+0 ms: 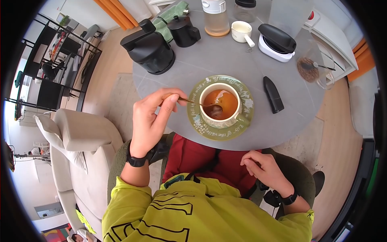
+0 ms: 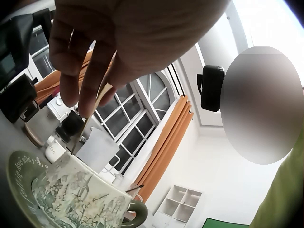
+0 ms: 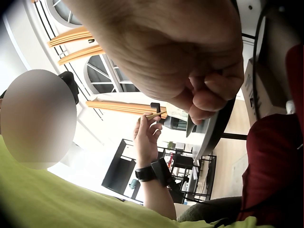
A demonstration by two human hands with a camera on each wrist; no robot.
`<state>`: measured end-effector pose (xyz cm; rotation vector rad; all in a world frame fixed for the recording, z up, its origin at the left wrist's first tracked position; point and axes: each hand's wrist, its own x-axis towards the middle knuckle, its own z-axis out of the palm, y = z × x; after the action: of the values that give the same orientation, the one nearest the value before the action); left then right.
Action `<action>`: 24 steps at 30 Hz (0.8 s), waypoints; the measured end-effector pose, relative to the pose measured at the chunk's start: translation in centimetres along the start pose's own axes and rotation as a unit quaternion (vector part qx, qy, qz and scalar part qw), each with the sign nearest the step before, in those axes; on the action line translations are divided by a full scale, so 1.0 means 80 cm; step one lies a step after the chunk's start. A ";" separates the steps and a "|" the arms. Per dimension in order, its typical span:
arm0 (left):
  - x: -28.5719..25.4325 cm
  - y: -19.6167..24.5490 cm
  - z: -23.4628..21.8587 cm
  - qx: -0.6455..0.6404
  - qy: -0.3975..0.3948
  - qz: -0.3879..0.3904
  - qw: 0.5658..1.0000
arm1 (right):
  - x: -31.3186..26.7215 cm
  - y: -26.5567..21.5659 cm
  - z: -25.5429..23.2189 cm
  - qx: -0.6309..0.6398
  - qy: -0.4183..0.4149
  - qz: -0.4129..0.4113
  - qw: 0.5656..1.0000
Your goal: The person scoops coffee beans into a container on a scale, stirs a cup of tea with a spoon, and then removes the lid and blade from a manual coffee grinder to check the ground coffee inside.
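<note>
My left hand pinches the thin handle of a gold-coloured spoon between thumb and fingers, left of the cup. The spoon's bowl dips into amber tea, where pale streaks show at the surface. The tea fills a floral cup with a green handle, which stands upright on a green saucer printed with white lettering. In the right wrist view the left hand appears raised, with the spoon handle in its fingertips. Above my lap, near the table edge, my right hand hangs loosely curled and holds nothing.
On the grey table, a black kettle and a small black pot stand at back left. A white small pan, a black-lidded white device and a glass jug stand behind. A black handheld device lies right of the saucer.
</note>
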<state>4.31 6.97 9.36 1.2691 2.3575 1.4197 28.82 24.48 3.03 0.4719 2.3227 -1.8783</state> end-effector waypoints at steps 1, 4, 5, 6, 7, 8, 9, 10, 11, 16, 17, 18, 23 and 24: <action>-0.001 0.002 -0.002 -0.017 -0.010 -0.016 1.000 | 0.000 0.000 0.000 0.002 -0.001 0.004 1.000; -0.005 -0.001 -0.004 -0.055 -0.007 -0.030 0.998 | -0.001 0.000 0.001 -0.005 0.000 -0.003 1.000; -0.007 -0.004 -0.004 -0.076 0.007 -0.027 0.997 | -0.001 0.001 0.002 -0.005 -0.001 -0.002 1.000; -0.009 -0.006 -0.005 -0.076 0.008 -0.028 0.997 | -0.001 0.001 0.002 -0.001 -0.002 -0.001 1.000; -0.011 -0.008 -0.007 -0.095 0.016 -0.028 0.995 | -0.001 0.002 0.002 0.003 -0.002 0.000 1.000; -0.014 -0.010 -0.009 -0.113 0.024 -0.028 0.993 | -0.001 0.002 0.002 0.002 -0.004 0.001 1.000; -0.016 -0.013 -0.011 -0.113 0.026 -0.029 0.993 | -0.001 0.002 0.002 0.000 -0.004 0.001 1.000; -0.018 -0.016 -0.013 -0.099 0.008 -0.012 0.995 | -0.001 0.001 0.003 -0.001 -0.005 0.001 1.000; -0.019 -0.018 -0.015 -0.084 -0.011 0.004 0.996 | -0.001 0.001 0.002 -0.001 -0.006 0.001 1.000; -0.026 -0.027 -0.023 -0.041 -0.041 0.039 0.998 | 0.000 -0.001 0.003 -0.016 -0.031 0.027 0.999; -0.029 -0.031 -0.025 -0.040 -0.038 0.052 0.997 | 0.000 -0.001 0.004 -0.019 -0.030 0.027 0.999; -0.030 -0.034 -0.027 -0.041 -0.035 0.055 0.997 | 0.000 -0.001 0.005 -0.022 -0.030 0.036 0.999; -0.036 -0.049 -0.032 -0.080 -0.086 0.042 0.992 | 0.003 -0.001 0.010 -0.041 -0.035 0.047 0.997; -0.037 -0.050 -0.034 -0.081 -0.084 0.039 0.992 | 0.002 -0.001 0.012 -0.041 -0.033 0.043 0.998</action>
<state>2.54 2.24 6.89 1.3890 2.0615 1.4304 28.51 23.59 2.86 0.4853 2.2887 -1.7268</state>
